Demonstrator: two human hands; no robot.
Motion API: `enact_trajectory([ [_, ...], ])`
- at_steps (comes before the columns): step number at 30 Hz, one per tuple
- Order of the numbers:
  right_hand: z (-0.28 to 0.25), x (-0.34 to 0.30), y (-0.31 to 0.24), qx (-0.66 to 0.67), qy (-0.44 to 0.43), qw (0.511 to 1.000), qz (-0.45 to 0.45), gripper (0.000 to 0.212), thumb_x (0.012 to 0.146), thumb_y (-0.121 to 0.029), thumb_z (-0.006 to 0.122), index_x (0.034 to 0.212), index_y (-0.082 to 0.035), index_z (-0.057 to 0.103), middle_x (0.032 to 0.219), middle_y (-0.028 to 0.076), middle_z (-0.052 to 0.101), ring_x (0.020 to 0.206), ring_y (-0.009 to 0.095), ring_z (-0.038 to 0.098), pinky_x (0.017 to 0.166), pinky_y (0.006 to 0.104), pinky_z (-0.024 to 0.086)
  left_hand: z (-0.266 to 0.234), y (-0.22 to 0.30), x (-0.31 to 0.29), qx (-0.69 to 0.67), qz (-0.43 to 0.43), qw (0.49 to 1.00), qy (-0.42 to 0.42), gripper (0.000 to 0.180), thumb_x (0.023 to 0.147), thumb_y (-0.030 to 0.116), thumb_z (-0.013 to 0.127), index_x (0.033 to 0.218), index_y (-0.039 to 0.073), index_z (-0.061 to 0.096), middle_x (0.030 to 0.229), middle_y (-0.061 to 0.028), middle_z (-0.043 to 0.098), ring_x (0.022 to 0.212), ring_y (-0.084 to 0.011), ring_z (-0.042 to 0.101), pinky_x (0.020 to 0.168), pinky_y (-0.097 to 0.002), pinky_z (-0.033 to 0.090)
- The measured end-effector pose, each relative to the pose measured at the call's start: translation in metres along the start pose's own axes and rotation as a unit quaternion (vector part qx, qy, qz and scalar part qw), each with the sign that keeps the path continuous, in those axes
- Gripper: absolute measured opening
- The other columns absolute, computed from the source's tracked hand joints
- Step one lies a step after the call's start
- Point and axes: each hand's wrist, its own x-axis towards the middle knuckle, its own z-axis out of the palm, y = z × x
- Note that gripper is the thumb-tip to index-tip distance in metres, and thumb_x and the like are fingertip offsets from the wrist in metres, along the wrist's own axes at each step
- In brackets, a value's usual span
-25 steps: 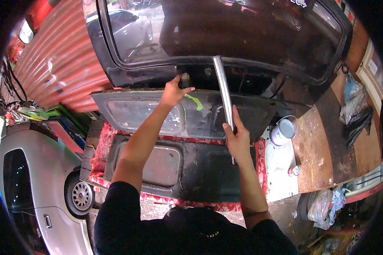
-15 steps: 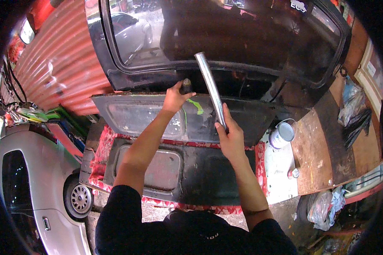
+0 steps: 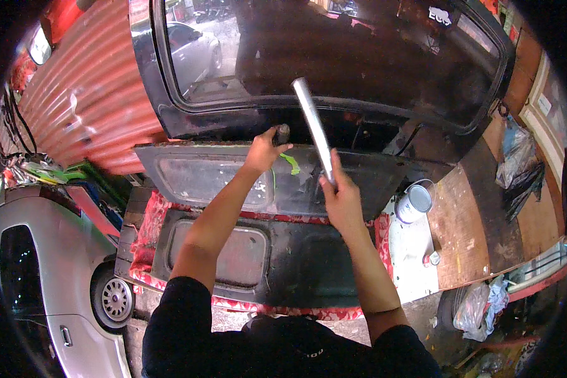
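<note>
My left hand (image 3: 263, 154) is closed around a dark, blunt-ended tool (image 3: 283, 133) at the upper edge of a raised dark metal panel (image 3: 201, 179). How far the tool extends behind the panel is hidden. A shiny metal tube (image 3: 312, 120) is gripped near its lower end by my right hand (image 3: 344, 201). It slants up and to the left, its free end above the panel and before the dark glass. A yellow-green mark (image 3: 292, 164) shows on the panel just below my left hand. Another dark panel section (image 3: 315, 252) lies nearer to me.
Red patterned cloth (image 3: 146, 242) lies under the panels. A paint can (image 3: 414, 203) and a small container (image 3: 431, 258) stand to the right, beside wooden boards (image 3: 463, 230). A black vehicle body with a window (image 3: 359, 63) rises behind. A silver car (image 3: 63, 252) is at left.
My left hand and the dark tool have shifted slightly right and down along the panel's edge. The tube's free end has moved a little to the right.
</note>
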Motion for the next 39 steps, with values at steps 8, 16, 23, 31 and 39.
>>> enact_trajectory([
  [8, -0.012, -0.040, -0.007, 0.099, -0.087, 0.971, 0.201, 0.063, 0.094, -0.006, 0.061, 0.151, -0.010, 0.036, 0.143, 0.020, 0.051, 0.131, 0.025, 0.051, 0.102, 0.0321, 0.042, 0.007, 0.016, -0.030, -0.040, -0.037, 0.998, 0.045, 0.057, 0.079, 0.019, 0.081, 0.127, 0.000, 0.056, 0.109, -0.0205, 0.068, 0.099, -0.0346, 0.068, 0.085, -0.0382, 0.053],
  [16, -0.007, -0.073, 0.031, 0.089, -0.046, 0.977, 0.190, 0.064, 0.094, -0.007, 0.061, 0.152, -0.017, 0.037, 0.096, 0.003, 0.065, 0.060, 0.007, 0.049, 0.055, 0.0241, 0.043, 0.024, 0.000, -0.069, -0.060, 0.030, 0.995, 0.073, 0.045, 0.080, 0.010, 0.080, 0.117, 0.005, 0.057, 0.114, -0.0163, 0.066, 0.106, -0.0321, 0.066, 0.089, -0.0367, 0.053],
  [23, -0.007, -0.106, 0.046, 0.096, -0.050, 0.965, 0.239, 0.065, 0.093, -0.006, 0.061, 0.153, -0.020, 0.037, 0.075, -0.003, 0.056, 0.054, 0.004, 0.045, 0.049, 0.0231, 0.040, 0.027, -0.026, -0.102, -0.033, 0.087, 0.995, 0.031, 0.045, 0.080, 0.008, 0.077, 0.120, 0.006, 0.056, 0.122, -0.0153, 0.063, 0.113, -0.0342, 0.062, 0.094, -0.0393, 0.052],
  [31, -0.024, -0.119, 0.033, 0.166, -0.072, 0.917, 0.355, 0.065, 0.093, -0.010, 0.063, 0.152, -0.018, 0.037, 0.072, 0.001, 0.059, 0.052, 0.007, 0.045, 0.050, 0.0269, 0.044, 0.032, -0.026, -0.142, -0.082, 0.022, 0.991, 0.103, 0.047, 0.077, -0.001, 0.078, 0.118, 0.005, 0.056, 0.131, -0.0156, 0.060, 0.120, -0.0323, 0.060, 0.097, -0.0378, 0.051],
  [39, -0.034, -0.134, 0.029, 0.242, -0.069, 0.893, 0.373, 0.065, 0.094, -0.007, 0.061, 0.153, -0.019, 0.036, 0.067, -0.004, 0.052, 0.051, 0.005, 0.045, 0.046, 0.0228, 0.039, 0.037, -0.003, -0.174, -0.256, -0.063, 0.937, 0.230, 0.045, 0.080, -0.001, 0.078, 0.117, 0.005, 0.053, 0.131, -0.0145, 0.060, 0.116, -0.0224, 0.060, 0.098, -0.0363, 0.050],
])
